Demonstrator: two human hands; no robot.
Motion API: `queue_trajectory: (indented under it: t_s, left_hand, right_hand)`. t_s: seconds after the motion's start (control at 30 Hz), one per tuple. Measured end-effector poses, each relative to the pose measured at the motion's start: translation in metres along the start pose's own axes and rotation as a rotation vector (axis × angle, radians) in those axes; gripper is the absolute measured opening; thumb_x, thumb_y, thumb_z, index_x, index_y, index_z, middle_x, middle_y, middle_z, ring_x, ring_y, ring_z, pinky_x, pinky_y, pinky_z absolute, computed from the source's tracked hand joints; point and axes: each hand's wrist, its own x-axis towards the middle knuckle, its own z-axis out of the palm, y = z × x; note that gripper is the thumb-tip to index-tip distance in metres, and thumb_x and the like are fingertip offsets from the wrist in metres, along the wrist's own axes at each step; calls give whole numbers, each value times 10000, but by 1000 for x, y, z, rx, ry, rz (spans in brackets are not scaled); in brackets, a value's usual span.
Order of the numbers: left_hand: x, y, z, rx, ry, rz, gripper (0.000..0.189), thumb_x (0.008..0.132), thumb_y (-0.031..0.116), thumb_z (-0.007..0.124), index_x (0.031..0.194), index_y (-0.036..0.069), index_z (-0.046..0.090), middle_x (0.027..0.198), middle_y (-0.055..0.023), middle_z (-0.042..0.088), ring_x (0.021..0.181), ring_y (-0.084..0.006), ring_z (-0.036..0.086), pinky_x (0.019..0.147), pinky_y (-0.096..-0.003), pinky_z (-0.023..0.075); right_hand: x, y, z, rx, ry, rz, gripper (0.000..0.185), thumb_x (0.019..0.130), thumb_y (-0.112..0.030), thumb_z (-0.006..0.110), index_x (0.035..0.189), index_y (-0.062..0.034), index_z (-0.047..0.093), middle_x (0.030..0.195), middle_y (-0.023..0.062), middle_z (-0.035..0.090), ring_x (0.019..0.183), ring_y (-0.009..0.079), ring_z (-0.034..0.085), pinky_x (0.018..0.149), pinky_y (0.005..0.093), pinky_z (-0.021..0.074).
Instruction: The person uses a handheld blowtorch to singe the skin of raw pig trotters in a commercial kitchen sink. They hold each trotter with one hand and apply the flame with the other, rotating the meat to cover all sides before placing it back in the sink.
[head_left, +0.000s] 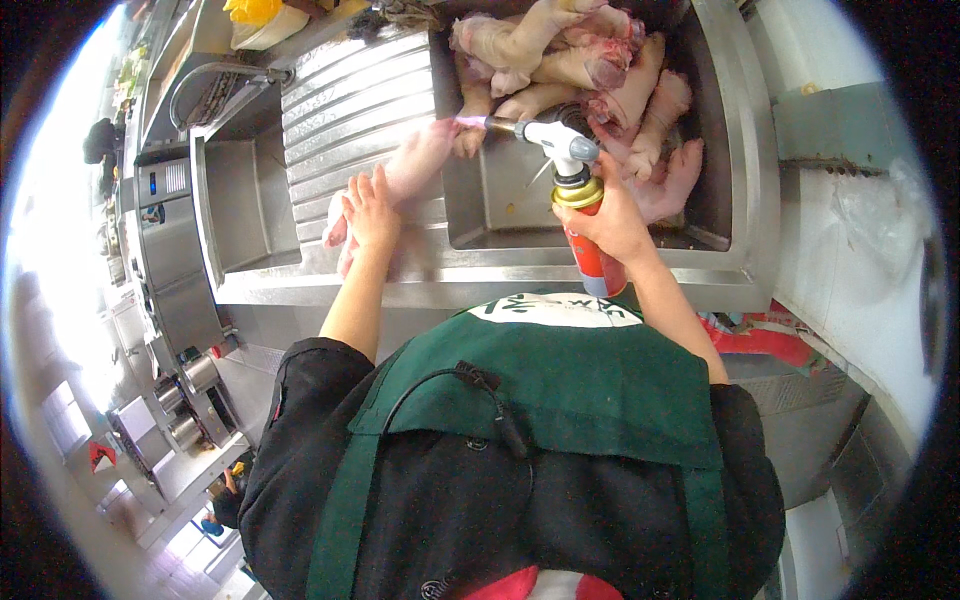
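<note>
My left hand (373, 212) holds a pale pig's trotter (421, 159) down on the ribbed drainboard (337, 112), fingers spread over its hoof end. My right hand (616, 217) grips a gas canister (589, 251), red and grey, topped by a white and grey blowtorch head (556, 139). The nozzle points left, and a violet flame (471, 121) reaches the cut end of the held trotter, which looks reddish there. Several more pig's trotters (570, 64) lie heaped in the right sink basin (517, 214), some with raw red ends.
Left of the drainboard is a smaller sink basin (236, 202) with a curved metal faucet (217, 69). A yellow item (253, 10) sits in a container at the top. Crumpled clear plastic (881, 202) lies at the right. Another person (225, 499) is far off at lower left.
</note>
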Motion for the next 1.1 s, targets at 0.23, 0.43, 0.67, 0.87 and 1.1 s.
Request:
queue_trajectory:
  t_s: [0.23,0.43,0.67,0.87,1.1]
  left_hand:
    - [40,-22,-6,-134,-234,23,696,623,158,747,1231,77,417,1150,-166,556,1114,-352,512,929,-502,405]
    - [60,-35,-20,-389,-339,142,574,623,155,695,1134,18,474,1070,-232,592,1064,-386,547,898,-442,439]
    - [49,-55,-47,-782,-352,277,660,595,130,687,1196,-15,457,1088,-249,589,1073,-386,545,908,-399,421]
    - [47,-64,-40,-915,-260,309,702,582,125,692,1224,-13,444,1148,-233,567,1125,-362,521,950,-391,393]
    - [47,-63,-36,-906,-375,240,677,591,124,702,1207,-10,453,1120,-221,578,1104,-344,535,939,-383,403]
  right_hand:
    - [2,-6,0,99,-35,48,792,697,-246,777,1306,-62,305,1042,144,604,954,256,611,868,363,466]
    - [-4,-9,-2,49,-24,-13,804,687,-241,778,1312,-67,303,1057,151,600,970,253,603,882,358,457]
    - [-9,-47,-6,105,-63,-96,750,654,-162,771,1286,-95,372,1095,105,561,1021,218,557,920,346,424]
    - [-8,-78,-7,140,-139,-134,746,643,-152,763,1281,-94,381,1090,105,567,1014,212,561,916,341,426]
    - [-10,-83,-6,76,-121,-189,753,647,-146,762,1289,-84,374,1091,115,573,1004,216,571,903,342,434]
